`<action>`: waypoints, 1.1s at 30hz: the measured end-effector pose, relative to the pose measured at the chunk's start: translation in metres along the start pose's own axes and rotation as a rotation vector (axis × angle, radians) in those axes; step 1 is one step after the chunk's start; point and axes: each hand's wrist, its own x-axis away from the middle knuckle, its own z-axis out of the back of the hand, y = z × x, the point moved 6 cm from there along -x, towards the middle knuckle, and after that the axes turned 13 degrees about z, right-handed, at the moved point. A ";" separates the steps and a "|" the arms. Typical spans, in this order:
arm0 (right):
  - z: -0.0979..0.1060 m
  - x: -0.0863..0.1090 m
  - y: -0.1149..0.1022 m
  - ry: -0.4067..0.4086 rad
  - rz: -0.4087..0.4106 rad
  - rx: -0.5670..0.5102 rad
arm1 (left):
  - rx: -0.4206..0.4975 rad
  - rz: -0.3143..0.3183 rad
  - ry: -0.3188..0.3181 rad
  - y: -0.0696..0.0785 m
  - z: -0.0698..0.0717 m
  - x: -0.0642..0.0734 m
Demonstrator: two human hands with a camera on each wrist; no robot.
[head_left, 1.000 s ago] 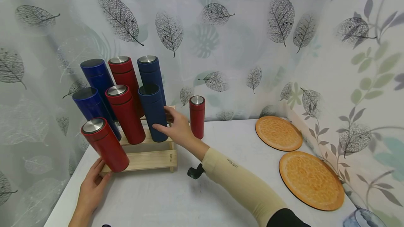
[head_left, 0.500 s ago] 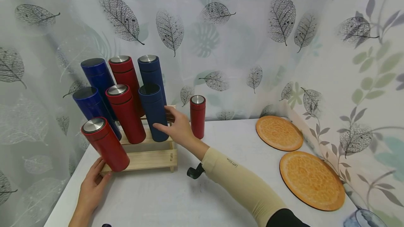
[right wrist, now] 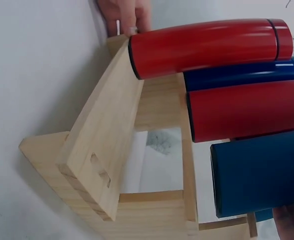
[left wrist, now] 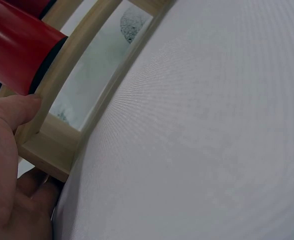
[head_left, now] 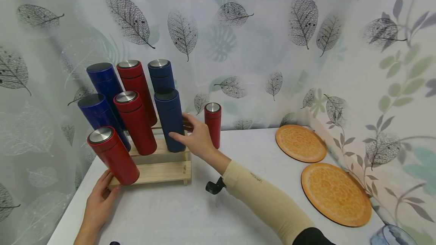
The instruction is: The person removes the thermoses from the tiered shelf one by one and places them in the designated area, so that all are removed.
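Curtain (head_left: 211, 53) with leaf prints covers the left edge and the upper part of the frame. At the left, the front bright blue flask (head_left: 102, 118) stands on the middle shelf of the wooden rack (head_left: 160, 173), and the rear bright blue flask (head_left: 105, 80) is behind it. At the lower left, the left hand (head_left: 98, 201) has its grip closed upon the rack's left end, between thumb and fingers. Just above it, the lowest red flask (head_left: 117, 159) stands on the bottom shelf. Next come the middle red flask (head_left: 137, 127) and, behind it, the rear red flask (head_left: 136, 80). Then the rear dark blue flask (head_left: 161, 76) is partly hidden by the front dark blue flask (head_left: 169, 118), at the right end of the middle shelf; the right hand (head_left: 200, 141) has its grip around this front one. Just beyond the hand, a single red flask (head_left: 213, 124) stands upright on the white surface (head_left: 160, 214). Further right lie the upper round mat (head_left: 301, 143) and the lower round mat (head_left: 336, 194), and in the lower right corner is a cup (head_left: 393, 236), cut by the frame.
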 end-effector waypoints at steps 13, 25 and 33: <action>0.021 0.008 -0.011 0.007 0.021 -0.011 | 0.005 0.011 -0.006 -0.001 0.000 0.000; 0.043 0.016 -0.012 0.038 0.037 -0.009 | 0.013 0.000 0.001 -0.001 0.001 -0.002; 0.056 0.029 -0.006 0.042 -0.002 0.042 | 0.018 -0.003 -0.003 -0.001 0.000 0.000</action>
